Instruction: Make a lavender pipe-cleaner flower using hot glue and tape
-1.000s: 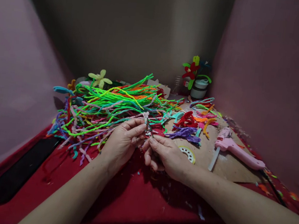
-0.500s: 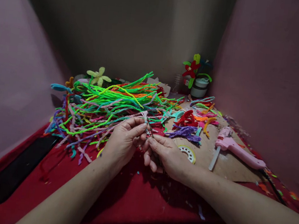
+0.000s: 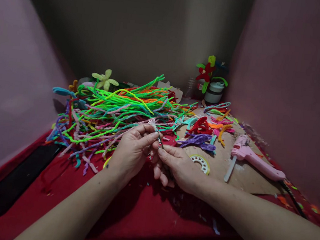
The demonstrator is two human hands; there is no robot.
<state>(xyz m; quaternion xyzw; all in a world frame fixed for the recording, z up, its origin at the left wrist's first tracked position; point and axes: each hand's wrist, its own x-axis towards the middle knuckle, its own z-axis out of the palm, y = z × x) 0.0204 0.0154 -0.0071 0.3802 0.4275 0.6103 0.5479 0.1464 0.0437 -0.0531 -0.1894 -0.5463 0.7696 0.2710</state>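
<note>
My left hand [image 3: 133,149] is closed in a pinch, thumb against fingers. A small pale, frayed tuft [image 3: 153,124] sticks up from its fingertips. Close by on the right, my right hand [image 3: 179,165] is also pinching, its other fingers curled below. A thin dark strip or blade [image 3: 160,138] runs between the fingertips of both hands; its kind is unclear and its lower part is hidden in the right hand. Just beyond the hands lies a heap of bright pipe cleaners [image 3: 115,104], mostly green, pink and purple.
Right of my hands, a brown board [image 3: 242,182] bears a pink glue gun [image 3: 256,159], a roll of tape [image 3: 199,164] and bent purple pipe cleaners [image 3: 196,141]. A black flat object [image 3: 15,182] lies left on the red cloth [image 3: 135,226]. Behind stands a jar [image 3: 214,91] with pipe-cleaner flowers.
The pale tuft now leans a little more to the left, and the dark strip between my fingertips shows more upright. Both hands stay in nearly the same place.
</note>
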